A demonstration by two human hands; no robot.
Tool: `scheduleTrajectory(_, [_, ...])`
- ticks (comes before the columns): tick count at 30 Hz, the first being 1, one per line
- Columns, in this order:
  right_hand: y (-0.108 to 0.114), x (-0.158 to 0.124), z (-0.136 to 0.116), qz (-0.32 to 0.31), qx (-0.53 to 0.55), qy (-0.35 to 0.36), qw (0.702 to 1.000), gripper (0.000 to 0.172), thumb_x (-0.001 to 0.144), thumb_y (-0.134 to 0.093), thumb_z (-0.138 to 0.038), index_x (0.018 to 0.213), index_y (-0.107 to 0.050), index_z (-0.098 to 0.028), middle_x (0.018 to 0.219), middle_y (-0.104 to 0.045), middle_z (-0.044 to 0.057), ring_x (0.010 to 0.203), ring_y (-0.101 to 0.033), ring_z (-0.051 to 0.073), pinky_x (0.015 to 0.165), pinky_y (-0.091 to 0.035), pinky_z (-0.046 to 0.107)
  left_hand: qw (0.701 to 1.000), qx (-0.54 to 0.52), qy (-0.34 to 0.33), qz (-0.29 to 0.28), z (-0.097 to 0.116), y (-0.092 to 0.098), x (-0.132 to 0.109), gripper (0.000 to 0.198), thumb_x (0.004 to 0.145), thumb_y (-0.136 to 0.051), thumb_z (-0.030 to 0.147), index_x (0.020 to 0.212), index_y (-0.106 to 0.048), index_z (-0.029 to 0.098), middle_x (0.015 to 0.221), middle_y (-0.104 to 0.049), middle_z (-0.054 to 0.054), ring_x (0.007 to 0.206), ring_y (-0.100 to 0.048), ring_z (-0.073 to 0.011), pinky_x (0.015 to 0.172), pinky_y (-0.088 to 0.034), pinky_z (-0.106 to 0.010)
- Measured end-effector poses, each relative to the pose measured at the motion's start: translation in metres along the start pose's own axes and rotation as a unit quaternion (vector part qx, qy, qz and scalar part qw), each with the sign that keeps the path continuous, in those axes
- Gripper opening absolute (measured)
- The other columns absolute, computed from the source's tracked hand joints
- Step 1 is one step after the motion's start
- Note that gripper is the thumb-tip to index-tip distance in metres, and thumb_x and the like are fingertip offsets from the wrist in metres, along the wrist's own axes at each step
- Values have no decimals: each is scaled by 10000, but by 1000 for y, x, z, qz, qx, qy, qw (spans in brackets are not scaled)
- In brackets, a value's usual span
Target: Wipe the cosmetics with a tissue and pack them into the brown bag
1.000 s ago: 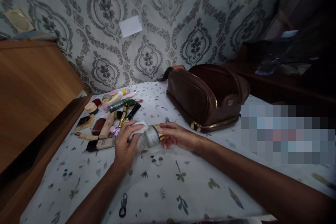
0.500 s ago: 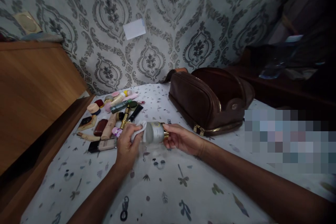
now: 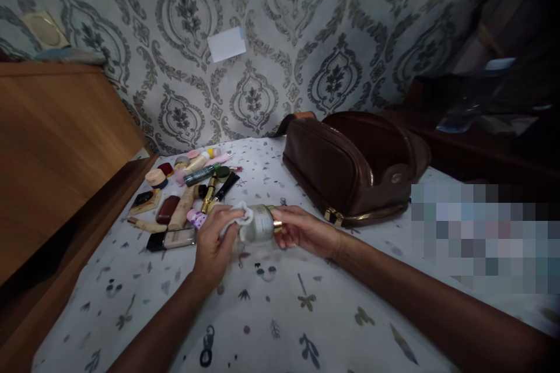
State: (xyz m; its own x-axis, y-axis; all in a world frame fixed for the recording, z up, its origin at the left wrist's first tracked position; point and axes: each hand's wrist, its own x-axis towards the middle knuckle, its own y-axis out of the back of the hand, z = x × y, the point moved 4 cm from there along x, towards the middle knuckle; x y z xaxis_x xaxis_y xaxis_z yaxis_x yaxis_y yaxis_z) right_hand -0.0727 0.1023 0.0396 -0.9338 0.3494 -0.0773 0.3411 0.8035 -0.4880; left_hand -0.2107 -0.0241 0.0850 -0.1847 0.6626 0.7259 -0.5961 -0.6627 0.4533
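Wiping seems in hand: the left hand (image 3: 213, 240) pinches a white wipe (image 3: 245, 213) against the glass jar (image 3: 262, 224), well in from the printed cloth's (image 3: 262, 315) left edge — the right hand (image 3: 308, 233) clamps its gold-trimmed end. Next calls for steady turning.

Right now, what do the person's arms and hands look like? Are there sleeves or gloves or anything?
Both forearms are bare, with no sleeves in view. The left hand and right hand have no gloves, and I see no watch or bracelet at the wrists. The fingers are too small and blurred to tell about nail polish.
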Motion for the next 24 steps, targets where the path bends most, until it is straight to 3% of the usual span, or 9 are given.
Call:
scheduleTrajectory(6, [0,-1,-4,13,6,34,999,414,708,-825,-419,927,-613,-138,703,-645,-8,546,-624,88,492,-451,175,988,-11,149,-30,-18,-6,-1,195,910,-527,266,1042,-651,194,993,-678,-41,948,-613,-199,855,-478,-323])
scheduleTrajectory(11, [6,0,-8,60,-46,99,992,500,700,-827,-424,1059,-583,-175,856,-639,-1,674,-635,105,641,-506,231,956,-127,246,-96,-15,-17,-6,183,907,-528,368,918,-595,198,759,-602,17,658,-570,-145,583,-483,-240])
scheduleTrajectory(16, [6,-2,-13,103,-178,158,966,541,694,-812,-455,1101,-556,-206,909,-595,-4,668,-581,109,608,-472,247,924,-211,305,-95,-12,-23,-10,238,894,-547,448,888,-520,211,696,-553,35,530,-533,-126,442,-448,-221])
scheduleTrajectory(19, [2,-4,-13,122,-229,184,948,547,674,-824,-416,1091,-534,-213,873,-589,-19,700,-573,118,656,-476,257,945,-158,278,-73,-13,-19,-10,247,905,-543,435,996,-531,205,799,-584,11,619,-572,-136,535,-493,-239])
scheduleTrajectory(24, [-2,-6,-10,127,-324,211,914,513,692,-802,-335,1116,-542,-206,909,-625,10,791,-608,165,709,-505,287,981,-4,188,-48,-11,-13,-8,297,939,-504,374,1171,-549,194,1088,-649,-73,1032,-605,-221,893,-487,-349])
